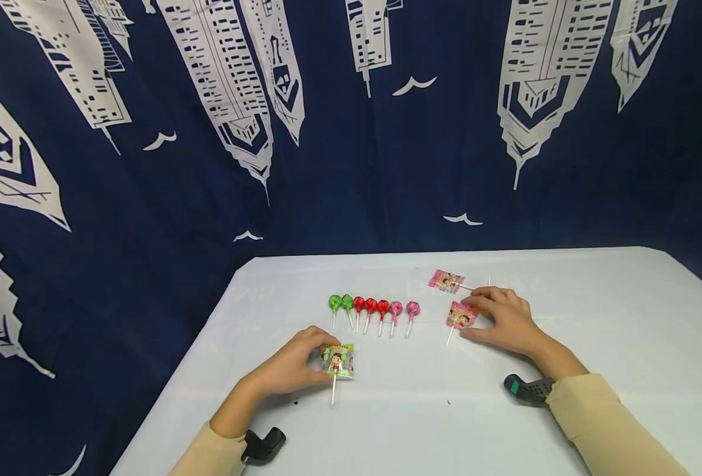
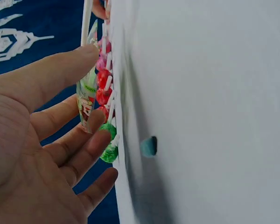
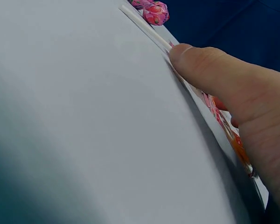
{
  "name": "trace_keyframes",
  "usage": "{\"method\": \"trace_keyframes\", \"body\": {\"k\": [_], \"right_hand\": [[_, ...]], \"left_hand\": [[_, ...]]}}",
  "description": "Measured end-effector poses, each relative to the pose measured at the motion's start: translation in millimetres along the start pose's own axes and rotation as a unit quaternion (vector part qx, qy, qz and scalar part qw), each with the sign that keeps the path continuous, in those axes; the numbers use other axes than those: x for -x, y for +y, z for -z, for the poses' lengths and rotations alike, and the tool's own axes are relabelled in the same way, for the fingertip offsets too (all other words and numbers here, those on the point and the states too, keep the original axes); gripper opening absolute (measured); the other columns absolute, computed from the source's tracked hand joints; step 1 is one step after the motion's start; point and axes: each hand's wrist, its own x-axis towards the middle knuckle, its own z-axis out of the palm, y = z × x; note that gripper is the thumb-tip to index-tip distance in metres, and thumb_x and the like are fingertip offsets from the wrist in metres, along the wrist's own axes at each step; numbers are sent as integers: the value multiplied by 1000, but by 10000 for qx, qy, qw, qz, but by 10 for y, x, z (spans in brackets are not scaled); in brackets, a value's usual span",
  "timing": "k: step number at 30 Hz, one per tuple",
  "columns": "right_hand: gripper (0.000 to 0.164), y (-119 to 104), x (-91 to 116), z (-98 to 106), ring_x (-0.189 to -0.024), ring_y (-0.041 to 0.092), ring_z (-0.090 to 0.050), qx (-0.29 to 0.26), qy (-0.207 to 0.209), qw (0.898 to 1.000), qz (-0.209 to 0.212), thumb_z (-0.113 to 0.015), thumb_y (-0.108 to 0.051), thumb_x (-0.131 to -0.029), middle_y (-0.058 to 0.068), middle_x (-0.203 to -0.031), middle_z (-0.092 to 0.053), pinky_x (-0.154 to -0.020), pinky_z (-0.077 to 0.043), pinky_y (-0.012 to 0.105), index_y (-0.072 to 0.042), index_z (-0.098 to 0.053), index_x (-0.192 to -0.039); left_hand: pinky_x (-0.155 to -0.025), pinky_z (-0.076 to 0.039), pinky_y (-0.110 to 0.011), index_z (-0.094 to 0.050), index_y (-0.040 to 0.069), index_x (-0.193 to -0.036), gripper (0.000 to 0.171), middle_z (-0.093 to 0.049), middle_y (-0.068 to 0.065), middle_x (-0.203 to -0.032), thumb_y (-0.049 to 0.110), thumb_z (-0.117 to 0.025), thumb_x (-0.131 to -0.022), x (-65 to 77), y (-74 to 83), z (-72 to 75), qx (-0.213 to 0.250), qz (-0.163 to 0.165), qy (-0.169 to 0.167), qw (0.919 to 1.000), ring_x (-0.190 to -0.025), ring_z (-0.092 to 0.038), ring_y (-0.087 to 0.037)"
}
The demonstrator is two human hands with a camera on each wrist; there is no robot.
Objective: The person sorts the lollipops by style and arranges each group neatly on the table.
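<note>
My left hand (image 1: 294,363) pinches a lollipop in a flat green wrapper (image 1: 338,361) between thumb and fingertips, its white stick pointing down toward me. In the left wrist view the green-wrapped lollipop (image 2: 86,100) shows edge-on, and the lower fingers spread loosely. My right hand (image 1: 506,324) holds a lollipop in a flat pink wrapper (image 1: 461,315) by its right side, thumb and fingers at its edges, close over the table. Its white stick (image 3: 144,25) passes by the thumb in the right wrist view. Just beyond those fingers lies another pink-wrapped lollipop (image 1: 446,281), its stick toward the hand.
Left of the right hand, a row of round lollipops runs across the white table (image 1: 398,423): two green (image 1: 335,302), three red (image 1: 371,305) and two pink (image 1: 413,309). Small dark specks dot the surface. A dark blue patterned curtain (image 1: 351,185) hangs behind.
</note>
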Motion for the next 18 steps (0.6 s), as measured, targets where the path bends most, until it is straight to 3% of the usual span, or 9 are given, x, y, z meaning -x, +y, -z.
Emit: {"method": "trace_keyframes", "body": {"k": [9,18], "right_hand": [[69,-122,3,55,-122,41,-41,388,41,9992,50,-79,-56,-75,16,-129,-57,-100,-24,67,-11,-67,-126],[66,-194,-34,76,-116,36,-44,638,-139,9978,143,-79,-53,-77,13,-122,-60,-92,-29,58,-11,-68,-127]], "left_hand": [[-108,-33,-55,-64,17,-129,56,-54,-3,-132,16,-84,-77,29,-156,-64,17,174,105,9998,-129,-45,-25],[-111,-29,-58,-62,15,-133,58,-57,-4,-136,16,-83,-79,72,-256,-72,13,243,344,9991,-132,-46,-29]]}}
